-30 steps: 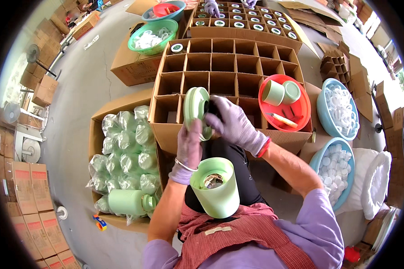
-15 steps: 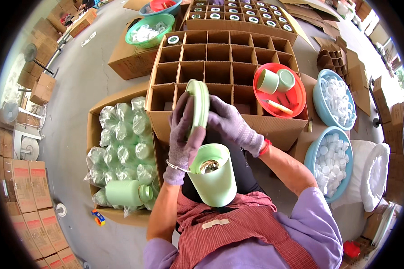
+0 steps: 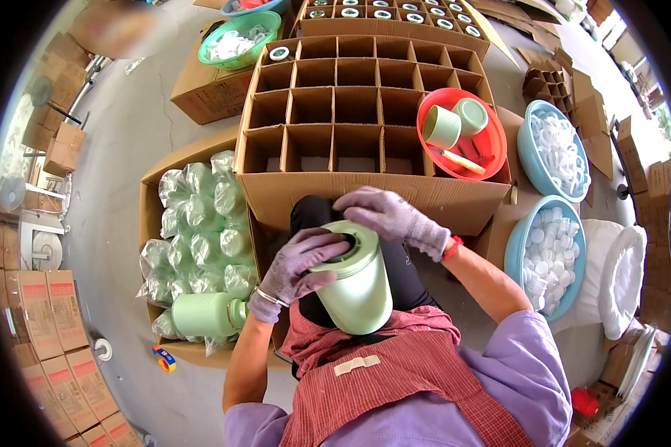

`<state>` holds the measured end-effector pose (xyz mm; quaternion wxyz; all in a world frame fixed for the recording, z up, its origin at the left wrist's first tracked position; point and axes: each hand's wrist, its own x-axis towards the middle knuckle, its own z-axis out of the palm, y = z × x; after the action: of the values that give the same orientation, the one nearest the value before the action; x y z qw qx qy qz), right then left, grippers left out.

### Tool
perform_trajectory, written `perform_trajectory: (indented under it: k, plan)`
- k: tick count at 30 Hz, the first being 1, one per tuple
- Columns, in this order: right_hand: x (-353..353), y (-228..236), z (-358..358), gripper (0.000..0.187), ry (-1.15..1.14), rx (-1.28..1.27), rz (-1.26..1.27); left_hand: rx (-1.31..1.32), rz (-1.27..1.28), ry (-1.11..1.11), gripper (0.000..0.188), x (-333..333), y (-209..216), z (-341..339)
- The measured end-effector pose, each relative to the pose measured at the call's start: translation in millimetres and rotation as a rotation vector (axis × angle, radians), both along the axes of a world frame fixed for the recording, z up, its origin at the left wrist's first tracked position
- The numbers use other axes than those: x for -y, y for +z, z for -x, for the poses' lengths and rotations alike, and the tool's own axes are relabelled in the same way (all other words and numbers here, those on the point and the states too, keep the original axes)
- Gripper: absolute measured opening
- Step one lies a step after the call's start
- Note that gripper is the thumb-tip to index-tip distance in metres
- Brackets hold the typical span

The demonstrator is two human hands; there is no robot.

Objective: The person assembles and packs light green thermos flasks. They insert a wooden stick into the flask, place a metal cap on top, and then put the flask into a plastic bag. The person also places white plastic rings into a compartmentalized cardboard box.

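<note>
A light green cylindrical flask body (image 3: 354, 302) stands tilted on my lap. Seated on its mouth is a matching green ring-shaped top (image 3: 364, 249) with a dark hole in the middle. My left hand (image 3: 300, 267), in a grey-purple glove, grips this top from the left, fingers across it and thumb at its near side. My right hand (image 3: 395, 220), gloved likewise, lays its outstretched fingers along the far right rim. Left of my lap, another green bottle (image 3: 205, 314) lies on its side over plastic-wrapped green pieces (image 3: 201, 223) in an open carton.
Ahead stands a divided carton (image 3: 335, 182), a red basin (image 3: 488, 167) with green cups on its right corner. Blue basins of white rings (image 3: 555, 153) and white caps (image 3: 552, 261) are at the right. A green basin (image 3: 238, 41) sits far left.
The green ring-shaped top, held upright above the flask body before, has come down flat onto its mouth. Both hands have lowered with it, and the shiny inside of the body is now covered.
</note>
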<state>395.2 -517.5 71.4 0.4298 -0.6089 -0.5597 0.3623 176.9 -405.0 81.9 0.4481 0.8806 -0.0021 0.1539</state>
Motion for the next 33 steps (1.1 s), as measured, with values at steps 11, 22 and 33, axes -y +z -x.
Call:
perform_trajectory:
  k: [11, 22, 33]
  plan:
    - [-11.9, -30.4, 18.0, 0.046, 0.474, 0.03, 0.043, -0.158, -0.079, 0.204, 0.056, 47.5, 13.2, 13.7]
    - [129.4, 79.8, -10.1, 0.087, 0.169, 0.734, 0.625, -0.052, 0.449, 0.376, 0.03, 96.9, -113.9, 19.8]
    - [104.5, 16.0, 25.9, 0.07, -0.085, 0.164, -0.51, -0.326, 0.453, 0.163, 0.046, 62.9, -80.0, 5.6]
